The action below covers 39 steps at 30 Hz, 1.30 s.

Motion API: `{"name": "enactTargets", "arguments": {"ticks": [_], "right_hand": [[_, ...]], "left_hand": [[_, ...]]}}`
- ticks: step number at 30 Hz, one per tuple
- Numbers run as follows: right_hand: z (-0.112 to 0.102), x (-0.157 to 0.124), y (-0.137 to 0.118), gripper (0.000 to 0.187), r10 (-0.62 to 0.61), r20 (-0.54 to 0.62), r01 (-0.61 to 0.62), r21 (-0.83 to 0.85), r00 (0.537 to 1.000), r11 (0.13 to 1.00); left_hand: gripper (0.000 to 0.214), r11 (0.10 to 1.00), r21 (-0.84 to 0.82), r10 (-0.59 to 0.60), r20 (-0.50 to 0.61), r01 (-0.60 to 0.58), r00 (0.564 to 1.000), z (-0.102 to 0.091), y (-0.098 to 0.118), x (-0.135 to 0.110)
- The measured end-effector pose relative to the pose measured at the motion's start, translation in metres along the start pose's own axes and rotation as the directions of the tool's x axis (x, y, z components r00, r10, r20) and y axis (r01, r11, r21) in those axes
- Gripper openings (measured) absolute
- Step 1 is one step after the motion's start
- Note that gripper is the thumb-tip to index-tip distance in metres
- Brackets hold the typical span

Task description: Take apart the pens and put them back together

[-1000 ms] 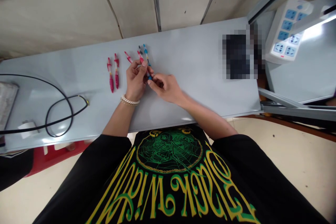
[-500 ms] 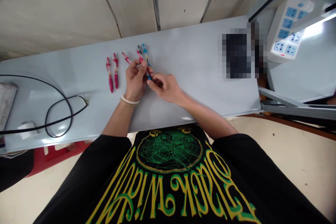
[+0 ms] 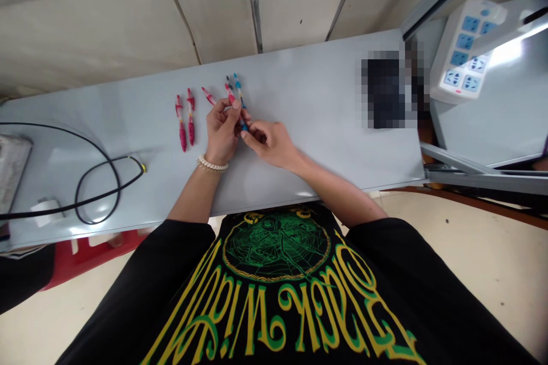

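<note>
My left hand (image 3: 220, 134) is closed around a small bunch of pens (image 3: 233, 91) whose red, dark and blue ends stick out above the fingers. My right hand (image 3: 269, 141) pinches the lower end of the blue pen (image 3: 240, 98) right beside the left hand. Both hands rest on the grey table (image 3: 308, 108), touching each other. Two red pens (image 3: 185, 121) lie side by side on the table just left of my left hand. A bead bracelet sits on my left wrist.
A black cable (image 3: 92, 179) loops over the left of the table beside a white adapter (image 3: 41, 211). A dark blurred object (image 3: 385, 91) lies at the right end. A white power strip (image 3: 464, 48) sits on the neighbouring surface.
</note>
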State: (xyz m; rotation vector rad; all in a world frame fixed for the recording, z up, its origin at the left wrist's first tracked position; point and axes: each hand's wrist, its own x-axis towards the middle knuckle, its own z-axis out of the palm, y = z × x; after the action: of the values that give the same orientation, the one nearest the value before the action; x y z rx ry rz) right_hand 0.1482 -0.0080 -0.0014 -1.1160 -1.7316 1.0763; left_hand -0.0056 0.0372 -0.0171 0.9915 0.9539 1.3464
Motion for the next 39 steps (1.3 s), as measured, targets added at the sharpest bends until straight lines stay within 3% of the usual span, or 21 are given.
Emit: {"name": "enactTargets", "arguments": {"ticks": [16, 26, 39], "right_hand": [[0.002, 0.003, 0.007, 0.036, 0.010, -0.009, -0.010, 0.008, 1.000, 1.000], [0.003, 0.002, 0.015, 0.044, 0.036, -0.072, -0.025, 0.137, 0.997, 0.990], [-0.006, 0.004, 0.015, 0.050, -0.001, -0.116, 0.032, 0.263, 0.993, 0.964]], "left_hand": [[0.044, 0.999, -0.033, -0.028, 0.041, 0.029, 0.999, -0.002, 0.000, 0.001], [0.040, 0.992, -0.101, -0.080, -0.021, 0.078, 0.997, -0.001, -0.002, 0.002], [0.059, 0.976, -0.185, -0.114, 0.002, 0.112, 0.993, 0.005, 0.006, -0.001]]}}
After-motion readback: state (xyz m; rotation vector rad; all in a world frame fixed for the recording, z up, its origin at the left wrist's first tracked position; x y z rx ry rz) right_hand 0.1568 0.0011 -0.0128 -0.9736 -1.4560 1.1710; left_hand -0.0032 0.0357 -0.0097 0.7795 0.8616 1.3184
